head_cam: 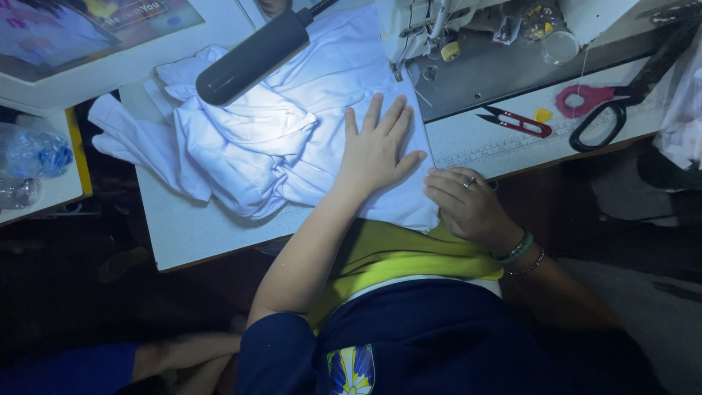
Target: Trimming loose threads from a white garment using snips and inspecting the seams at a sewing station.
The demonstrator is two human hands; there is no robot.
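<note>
Left hand (376, 146) spread flat on white fabric (292, 139), right hand (468, 205) curled, pinching the fabric's edge, on sewing-machine tabletop (197, 227), red thread snips (515, 122) nearby

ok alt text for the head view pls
A person's left hand lies flat on white fabric at a sewing machine table, while the right hand pinches its near edge. Red snips and black scissors lie to the right.
</note>
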